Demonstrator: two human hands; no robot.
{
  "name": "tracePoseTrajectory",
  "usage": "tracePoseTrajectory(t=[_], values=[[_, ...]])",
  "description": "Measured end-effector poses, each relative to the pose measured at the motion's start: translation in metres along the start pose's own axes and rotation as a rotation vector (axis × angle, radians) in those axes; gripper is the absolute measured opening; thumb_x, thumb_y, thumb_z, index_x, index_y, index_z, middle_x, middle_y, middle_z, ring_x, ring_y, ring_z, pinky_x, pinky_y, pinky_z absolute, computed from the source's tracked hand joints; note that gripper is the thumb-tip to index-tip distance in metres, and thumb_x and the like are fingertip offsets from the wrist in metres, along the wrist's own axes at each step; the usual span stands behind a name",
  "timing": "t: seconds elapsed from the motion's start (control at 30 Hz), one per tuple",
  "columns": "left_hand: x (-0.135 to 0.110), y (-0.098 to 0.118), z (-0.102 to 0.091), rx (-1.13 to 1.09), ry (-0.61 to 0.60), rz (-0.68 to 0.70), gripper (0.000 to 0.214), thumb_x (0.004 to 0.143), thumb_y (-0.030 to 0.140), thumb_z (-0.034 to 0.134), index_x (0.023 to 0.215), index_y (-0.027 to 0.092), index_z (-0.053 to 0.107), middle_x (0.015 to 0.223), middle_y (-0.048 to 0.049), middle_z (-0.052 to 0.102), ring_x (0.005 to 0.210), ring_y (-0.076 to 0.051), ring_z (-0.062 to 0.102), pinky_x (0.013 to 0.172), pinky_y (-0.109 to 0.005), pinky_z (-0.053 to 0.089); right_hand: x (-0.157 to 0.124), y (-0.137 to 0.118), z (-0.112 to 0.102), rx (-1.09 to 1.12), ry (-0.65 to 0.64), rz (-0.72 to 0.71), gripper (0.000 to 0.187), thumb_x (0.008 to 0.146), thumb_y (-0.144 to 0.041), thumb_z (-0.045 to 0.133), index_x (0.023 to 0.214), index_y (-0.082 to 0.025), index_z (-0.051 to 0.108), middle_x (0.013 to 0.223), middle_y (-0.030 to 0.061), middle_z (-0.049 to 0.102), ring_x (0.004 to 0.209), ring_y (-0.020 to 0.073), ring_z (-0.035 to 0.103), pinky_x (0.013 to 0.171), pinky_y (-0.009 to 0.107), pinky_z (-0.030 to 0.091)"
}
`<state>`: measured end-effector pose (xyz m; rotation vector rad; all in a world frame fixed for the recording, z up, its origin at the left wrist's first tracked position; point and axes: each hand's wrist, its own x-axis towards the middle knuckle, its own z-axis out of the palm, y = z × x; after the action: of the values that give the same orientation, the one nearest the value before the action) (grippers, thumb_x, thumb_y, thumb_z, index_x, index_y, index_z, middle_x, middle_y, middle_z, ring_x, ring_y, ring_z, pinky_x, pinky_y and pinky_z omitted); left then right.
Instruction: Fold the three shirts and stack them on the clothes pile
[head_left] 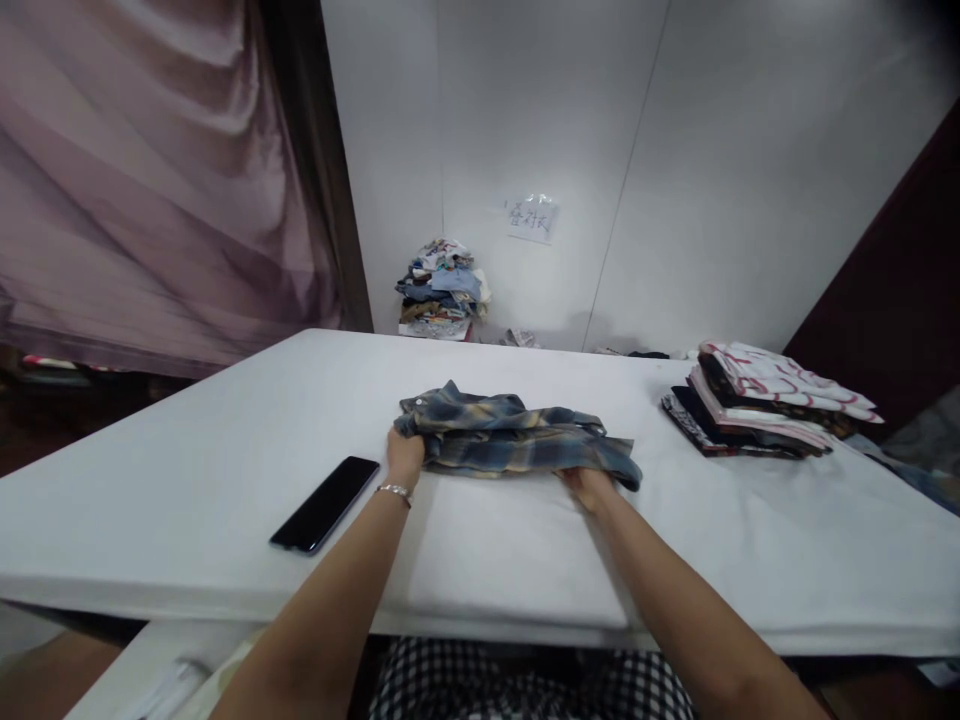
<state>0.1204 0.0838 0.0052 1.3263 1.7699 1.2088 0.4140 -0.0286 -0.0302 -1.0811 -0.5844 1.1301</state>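
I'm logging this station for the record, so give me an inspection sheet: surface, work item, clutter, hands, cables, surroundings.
Surface: white-covered table, some creases at right.
Work item: plaid garment, bunched lengthwise across the table.
Clutter: dark-screened phone left of the garment; stack of folded clothes at right.
Hands: left hand holds the garment's left end; right hand at its near edge, fingers partly hidden.
Cables: nothing seen.
Surroundings: pale wall with paper sign; clothes pile beyond the table; pink drape at left.

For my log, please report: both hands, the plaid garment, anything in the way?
Left hand holding plaid garment, left end. Right hand at near edge, grip partly hidden. Garment gathered on white table. Phone at left, apart from garment.
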Motion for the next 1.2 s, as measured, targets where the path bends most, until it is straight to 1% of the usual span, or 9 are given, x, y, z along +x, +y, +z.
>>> tracePoseTrajectory(t=[0.07, 0.17, 0.33, 0.43, 0.63, 0.83, 0.97, 1.1, 1.2], values=[[-0.005, 0.010, -0.003, 0.043, 0.042, 0.084, 0.063, 0.072, 0.015, 0.055, 0.135, 0.011, 0.047, 0.138, -0.0203, 0.057, 0.128, -0.032, 0.053, 0.104, -0.045, 0.044, -0.015, -0.001, -0.016, 0.021, 0.048, 0.112, 0.012, 0.069, -0.027, 0.072, 0.079, -0.026, 0.066, 0.081, 0.0033, 0.074, 0.085, 0.0267, 0.071, 0.084, 0.043, 0.057], [-0.020, 0.026, 0.005, 0.260, 0.058, 0.461, 0.065, 0.078, 0.018, 0.053, 0.142, 0.014, 0.042, 0.156, -0.0178, 0.036, 0.146, -0.032, 0.029, 0.120, -0.052, 0.021, -0.040, -0.009, -0.044, 0.048, 0.030, 0.174, 0.015, 0.065, -0.017, 0.071, 0.078, -0.024, 0.067, 0.092, 0.0058, 0.076, 0.092, 0.0278, 0.072, 0.089, 0.044, 0.057], [-0.042, 0.039, 0.044, 0.526, -0.262, 0.909, 0.052, 0.085, 0.028, 0.053, 0.137, 0.022, 0.051, 0.155, -0.0135, 0.041, 0.145, -0.031, 0.032, 0.121, -0.056, 0.010, -0.066, -0.028, -0.076, 0.189, -0.004, 0.119, 0.017, 0.076, -0.032, 0.071, 0.091, -0.024, 0.069, 0.101, 0.0071, 0.074, 0.103, 0.0267, 0.070, 0.094, 0.047, 0.056], [-0.039, 0.041, 0.067, 0.531, -0.388, 0.864, 0.047, 0.081, 0.024, 0.058, 0.128, 0.021, 0.058, 0.151, -0.0148, 0.047, 0.143, -0.032, 0.035, 0.119, -0.055, 0.013, -0.064, -0.030, -0.077, 0.217, 0.031, 0.097, 0.029, 0.081, -0.046, 0.068, 0.102, -0.026, 0.067, 0.105, 0.0079, 0.073, 0.101, 0.0267, 0.069, 0.090, 0.050, 0.057], [-0.009, 0.071, 0.079, 0.483, -0.357, 0.662, 0.020, 0.077, 0.014, 0.052, 0.081, 0.020, 0.070, 0.086, -0.0127, 0.074, 0.100, -0.030, 0.066, 0.102, -0.044, 0.040, -0.038, -0.030, -0.070, 0.142, 0.247, -0.075, 0.019, 0.071, -0.023, 0.069, 0.089, -0.026, 0.066, 0.092, 0.0007, 0.074, 0.090, 0.0220, 0.070, 0.081, 0.040, 0.059], [0.029, 0.161, 0.037, 0.297, -0.108, 0.588, 0.037, 0.089, 0.020, 0.033, 0.103, 0.015, 0.067, 0.107, -0.0137, 0.071, 0.102, -0.027, 0.063, 0.087, -0.036, 0.047, -0.014, -0.112, -0.080, 0.143, 0.158, -0.507, 0.020, 0.063, -0.015, 0.064, 0.081, -0.025, 0.066, 0.088, -0.0023, 0.072, 0.090, 0.0187, 0.067, 0.094, 0.038, 0.053], [0.037, 0.212, 0.001, 0.000, 0.000, 0.666, 0.032, 0.088, 0.025, 0.041, 0.101, 0.013, 0.067, 0.098, -0.0079, 0.071, 0.091, -0.022, 0.062, 0.084, -0.033, 0.048, 0.000, -0.187, -0.084, 0.116, 0.107, -0.743, 0.018, 0.065, -0.013, 0.059, 0.079, -0.023, 0.064, 0.090, -0.0024, 0.071, 0.094, 0.0169, 0.066, 0.098, 0.038, 0.050], [0.033, 0.223, -0.015, -0.170, -0.008, 0.712, 0.028, 0.084, 0.029, 0.049, 0.094, 0.013, 0.070, 0.086, -0.0045, 0.070, 0.082, -0.020, 0.060, 0.081, -0.032, 0.049, 0.005, -0.232, -0.081, 0.054, 0.055, -0.897, 0.020, 0.065, -0.011, 0.061, 0.081, -0.023, 0.063, 0.090, -0.0026, 0.070, 0.096, 0.0166, 0.065, 0.096, 0.034, 0.050], [0.030, 0.196, -0.016, -0.041, -0.113, 0.700, 0.025, 0.081, 0.031, 0.055, 0.091, 0.017, 0.073, 0.086, -0.0034, 0.072, 0.085, -0.022, 0.062, 0.082, -0.033, 0.049, 0.006, -0.228, -0.086, -0.030, 0.048, -0.751, 0.018, 0.063, -0.013, 0.064, 0.079, -0.022, 0.063, 0.084, -0.0013, 0.069, 0.086, 0.0178, 0.066, 0.090, 0.035, 0.052]])
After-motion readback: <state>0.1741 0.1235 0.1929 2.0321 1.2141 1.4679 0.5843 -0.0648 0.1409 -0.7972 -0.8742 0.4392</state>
